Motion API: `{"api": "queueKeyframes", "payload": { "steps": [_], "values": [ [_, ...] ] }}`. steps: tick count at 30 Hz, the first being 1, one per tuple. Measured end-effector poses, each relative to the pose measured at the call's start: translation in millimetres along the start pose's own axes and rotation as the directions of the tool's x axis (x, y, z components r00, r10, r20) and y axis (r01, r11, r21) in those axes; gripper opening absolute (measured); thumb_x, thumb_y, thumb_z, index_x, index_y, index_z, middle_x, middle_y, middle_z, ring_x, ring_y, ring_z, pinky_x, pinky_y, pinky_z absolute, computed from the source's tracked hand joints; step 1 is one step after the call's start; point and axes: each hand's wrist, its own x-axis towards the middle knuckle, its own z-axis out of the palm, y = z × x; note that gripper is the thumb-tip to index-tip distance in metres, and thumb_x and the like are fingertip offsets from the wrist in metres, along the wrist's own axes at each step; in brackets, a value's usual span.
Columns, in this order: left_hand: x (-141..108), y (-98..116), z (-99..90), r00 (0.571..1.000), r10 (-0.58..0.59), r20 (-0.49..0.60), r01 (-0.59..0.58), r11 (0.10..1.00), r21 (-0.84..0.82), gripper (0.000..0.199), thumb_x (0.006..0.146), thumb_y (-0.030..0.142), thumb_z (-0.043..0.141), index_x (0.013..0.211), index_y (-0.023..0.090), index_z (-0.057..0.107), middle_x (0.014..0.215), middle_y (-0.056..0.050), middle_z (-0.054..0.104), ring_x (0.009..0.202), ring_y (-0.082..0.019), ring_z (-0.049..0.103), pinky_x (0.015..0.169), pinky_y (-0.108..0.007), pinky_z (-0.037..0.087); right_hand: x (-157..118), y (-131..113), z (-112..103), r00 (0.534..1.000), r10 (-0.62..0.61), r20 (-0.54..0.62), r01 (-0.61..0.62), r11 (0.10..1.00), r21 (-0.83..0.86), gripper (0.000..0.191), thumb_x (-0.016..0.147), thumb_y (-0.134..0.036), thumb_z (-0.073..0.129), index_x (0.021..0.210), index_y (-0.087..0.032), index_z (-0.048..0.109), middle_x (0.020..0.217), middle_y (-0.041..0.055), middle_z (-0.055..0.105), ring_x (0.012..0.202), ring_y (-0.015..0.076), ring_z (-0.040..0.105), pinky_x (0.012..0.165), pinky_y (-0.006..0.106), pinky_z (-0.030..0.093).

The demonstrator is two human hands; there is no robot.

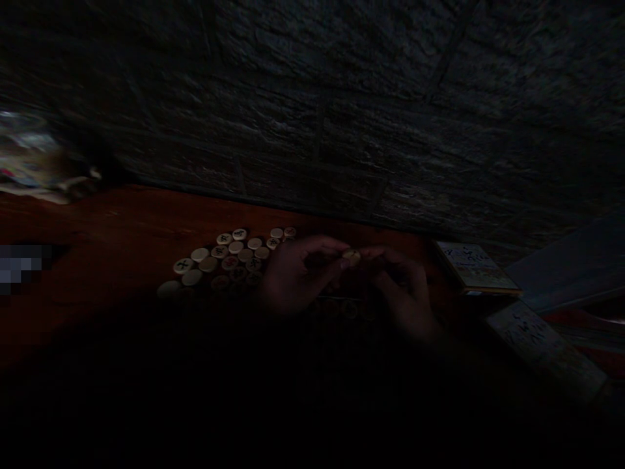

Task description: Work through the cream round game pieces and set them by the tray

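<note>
My left hand (299,273) pinches a round Chinese chess piece (351,256) between thumb and forefinger, its marked face toward me. Close by on the right, my right hand (403,286) has its fingertips beside the piece's edge, the thumb apart from the forefinger. Whether those fingertips touch it is too dark to make out. Left of my left hand, many more pale chess pieces (208,264) lie spread on the reddish wooden table (131,225). Some show black or red characters, others look blank. Below my hands, a few dim pieces (350,309) barely show in the shadow.
A rough stone-block wall (312,117) runs along the table's back edge. To the right lie a flat printed box (478,266) and a second printed box part (541,342). A blurred, shiny clear container (32,153) stands at the far left. The foreground is nearly black.
</note>
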Motion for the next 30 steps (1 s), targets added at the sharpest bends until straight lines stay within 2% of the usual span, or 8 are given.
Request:
{"api": "queueKeyframes", "payload": {
  "steps": [4, 10, 15, 22, 26, 30],
  "values": [
    [0.8, -0.5, -1.0, 1.000, -0.012, -0.008, 0.012, 0.999, 0.032, 0.021, 0.089, 0.023, 0.074, 0.108, 0.013, 0.075, 0.091, -0.007, 0.082, 0.061, -0.011, 0.072, 0.056, -0.019, 0.059, 0.5, 1.1, 0.9, 1.000, -0.024, -0.002, 0.024, 1.000, -0.012, 0.007, 0.092, -0.026, 0.073, 0.094, -0.022, 0.078, 0.089, 0.0028, 0.082, 0.077, 0.0150, 0.076, 0.070, 0.026, 0.060],
    [0.6, -4.9, -3.4, 1.000, -0.016, 0.021, 0.016, 1.000, 0.001, 0.025, 0.093, 0.025, 0.070, 0.114, 0.013, 0.074, 0.090, -0.007, 0.082, 0.064, -0.013, 0.076, 0.057, -0.021, 0.062, -1.2, 0.2, 5.4, 0.999, -0.040, -0.018, 0.040, 0.999, -0.026, 0.006, 0.089, -0.027, 0.079, 0.093, -0.023, 0.080, 0.086, 0.0023, 0.082, 0.075, 0.0157, 0.076, 0.070, 0.028, 0.061],
    [-1.4, -1.2, -4.6, 0.994, -0.081, 0.068, 0.084, 0.996, -0.038, 0.032, 0.094, 0.030, 0.070, 0.121, 0.013, 0.074, 0.094, -0.008, 0.082, 0.074, -0.016, 0.079, 0.063, -0.023, 0.064, -2.1, -1.5, 9.3, 0.996, -0.085, -0.033, 0.083, 0.995, -0.059, 0.009, 0.083, -0.021, 0.084, 0.090, -0.025, 0.079, 0.081, -0.0009, 0.081, 0.071, 0.0137, 0.076, 0.067, 0.025, 0.062],
    [1.6, 1.7, -5.6, 0.986, -0.141, 0.085, 0.147, 0.987, -0.063, 0.031, 0.094, 0.034, 0.070, 0.117, 0.013, 0.074, 0.094, -0.008, 0.082, 0.074, -0.016, 0.077, 0.064, -0.024, 0.062, -3.0, -4.2, 8.8, 0.987, -0.158, -0.004, 0.157, 0.981, -0.114, 0.015, 0.083, -0.017, 0.082, 0.096, -0.024, 0.076, 0.085, -0.0012, 0.080, 0.074, 0.0136, 0.076, 0.069, 0.026, 0.062],
    [3.1, 2.6, -6.6, 0.990, -0.122, 0.071, 0.125, 0.992, -0.031, 0.025, 0.097, 0.036, 0.066, 0.108, 0.016, 0.076, 0.099, -0.008, 0.081, 0.081, -0.018, 0.078, 0.068, -0.026, 0.062, -3.3, -4.3, 7.4, 0.988, -0.151, 0.017, 0.152, 0.977, -0.150, 0.023, 0.084, -0.019, 0.082, 0.106, -0.025, 0.076, 0.084, -0.0023, 0.075, 0.074, 0.0133, 0.071, 0.070, 0.028, 0.059],
    [2.9, 3.5, -6.9, 0.990, -0.081, 0.112, 0.079, 0.997, 0.021, 0.026, 0.099, 0.036, 0.061, 0.102, 0.017, 0.078, 0.089, -0.006, 0.080, 0.078, -0.018, 0.076, 0.067, -0.027, 0.061, -5.2, -3.5, 5.5, 0.986, -0.163, 0.038, 0.167, 0.958, -0.234, 0.025, 0.085, -0.024, 0.082, 0.110, -0.026, 0.077, 0.083, -0.0020, 0.070, 0.072, 0.0139, 0.067, 0.068, 0.030, 0.056]
  ]
}}
